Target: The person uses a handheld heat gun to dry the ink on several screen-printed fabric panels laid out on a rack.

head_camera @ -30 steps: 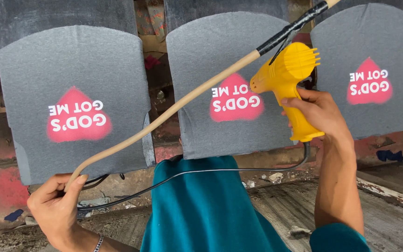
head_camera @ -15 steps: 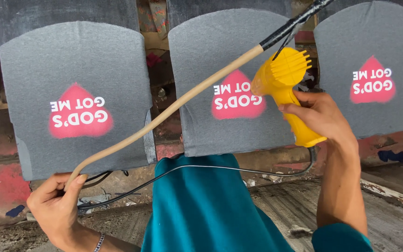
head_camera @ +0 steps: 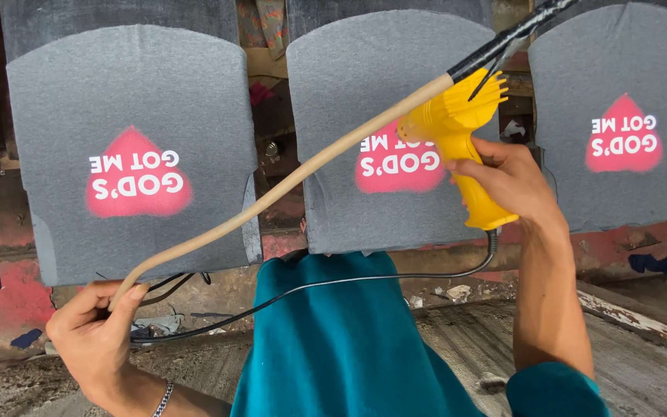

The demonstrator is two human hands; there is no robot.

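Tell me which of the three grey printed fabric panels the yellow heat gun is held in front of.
The middle panel: the yellow heat gun in the right hand overlaps its pink print. The left panel and right panel hang uncovered.

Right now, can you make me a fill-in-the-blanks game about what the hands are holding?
1. The right hand holds a heat gun coloured ____.
2. The left hand grips the lower end of a long tan ____.
3. The grey fabric pieces each carry a pink print shaped like a ____.

Missing words: yellow; stick; heart
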